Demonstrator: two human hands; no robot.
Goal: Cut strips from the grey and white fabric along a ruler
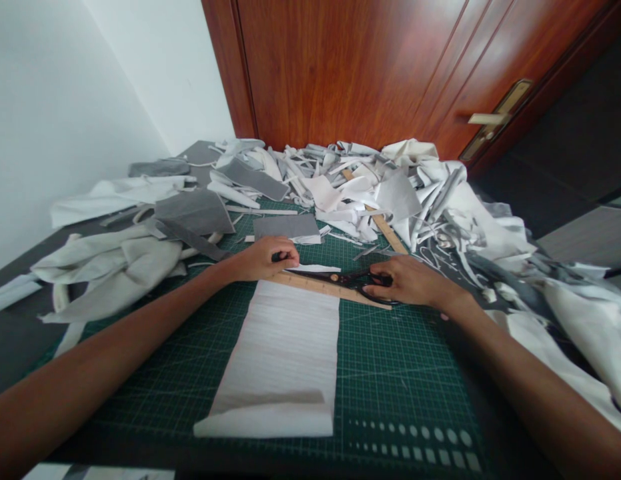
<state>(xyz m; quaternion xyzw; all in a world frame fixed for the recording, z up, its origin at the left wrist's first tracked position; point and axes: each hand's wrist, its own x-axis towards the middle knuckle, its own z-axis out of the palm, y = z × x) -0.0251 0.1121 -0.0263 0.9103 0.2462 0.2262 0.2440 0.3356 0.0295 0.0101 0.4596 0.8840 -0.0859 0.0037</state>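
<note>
A white rectangle of fabric [295, 347] lies on the green cutting mat [390, 360], its near end folded or curled up. Across its far edge rests a wooden ruler [320, 287]. Black scissors [335, 275] lie along the ruler, and my right hand [407, 280] has its fingers in and around their handles. My left hand [263, 258] is closed at the ruler's left end, beside the blade tips. Something dark shows between its fingers, too small to name. Just beyond the scissors is a narrow white strip [315, 268].
Grey and white fabric scraps [340, 187] pile up at the back against a wooden door [340, 73]. A second wooden ruler [387, 230] pokes out of them. Crumpled cloth [125, 260] lies at left, more cloth [585, 327] at right. A grey rectangle [285, 227] sits beyond my hands.
</note>
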